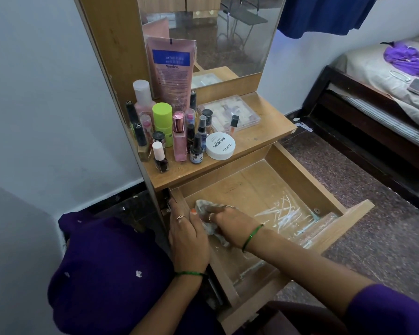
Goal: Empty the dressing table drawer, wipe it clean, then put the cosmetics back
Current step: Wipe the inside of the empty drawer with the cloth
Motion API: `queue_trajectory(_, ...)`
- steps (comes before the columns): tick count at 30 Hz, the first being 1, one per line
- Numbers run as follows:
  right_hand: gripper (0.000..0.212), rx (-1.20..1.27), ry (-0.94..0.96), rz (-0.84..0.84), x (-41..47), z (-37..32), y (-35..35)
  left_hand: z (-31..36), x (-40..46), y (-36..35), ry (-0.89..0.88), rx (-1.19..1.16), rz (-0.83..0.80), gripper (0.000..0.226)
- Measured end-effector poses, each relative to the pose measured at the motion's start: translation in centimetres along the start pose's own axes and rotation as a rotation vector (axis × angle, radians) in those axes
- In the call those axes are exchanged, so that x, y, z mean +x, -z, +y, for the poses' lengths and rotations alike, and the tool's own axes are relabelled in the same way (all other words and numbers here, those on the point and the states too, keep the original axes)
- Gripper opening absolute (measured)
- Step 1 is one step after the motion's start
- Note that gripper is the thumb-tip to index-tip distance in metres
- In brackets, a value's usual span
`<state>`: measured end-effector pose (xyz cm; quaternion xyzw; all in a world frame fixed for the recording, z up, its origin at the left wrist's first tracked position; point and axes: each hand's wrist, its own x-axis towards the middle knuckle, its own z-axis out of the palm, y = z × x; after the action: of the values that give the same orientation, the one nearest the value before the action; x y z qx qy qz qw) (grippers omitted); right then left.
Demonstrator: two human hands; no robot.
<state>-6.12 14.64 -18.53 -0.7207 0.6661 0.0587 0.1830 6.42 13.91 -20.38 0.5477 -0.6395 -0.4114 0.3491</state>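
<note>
The right hand (224,220) is bunching a soft, limp cloth (205,209), fingers curled over it, inside the drawer (319,180); the left hand (188,235) is resting straight-fingered on the drawer's side wall.

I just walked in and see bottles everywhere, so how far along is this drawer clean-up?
Emptying looks done: the drawer holds no cosmetics, and the bottles and the nail polish remover tub stand on the dressing table top. Wiping is in hand: the right hand presses a cloth at the drawer's near left corner while the left hand rests on its side wall. White streaks remain. Putting the cosmetics back is still left.
</note>
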Motion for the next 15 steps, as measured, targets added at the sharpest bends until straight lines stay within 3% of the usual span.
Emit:
queue_trajectory(3,0.041,0.083,-0.074,0.010,-1.7,1.4,0.8,0.1,0.1,0.0,0.013,-0.008,-0.002,0.060)
queue_trajectory(8,0.028,0.012,-0.291,0.072,-2.8,7.2,2.6,-0.1,-0.1,-0.1,0.021,-0.001,-0.015,0.060)
queue_trajectory(11,0.008,-0.080,-0.429,0.134,-4.0,11.0,2.7,-0.2,-0.1,-0.1,0.024,-0.009,-0.017,0.059)
queue_trajectory(15,0.044,0.108,-0.709,0.121,-5.0,12.5,2.1,-0.3,0.0,-0.2,0.005,-0.019,-0.001,0.062)
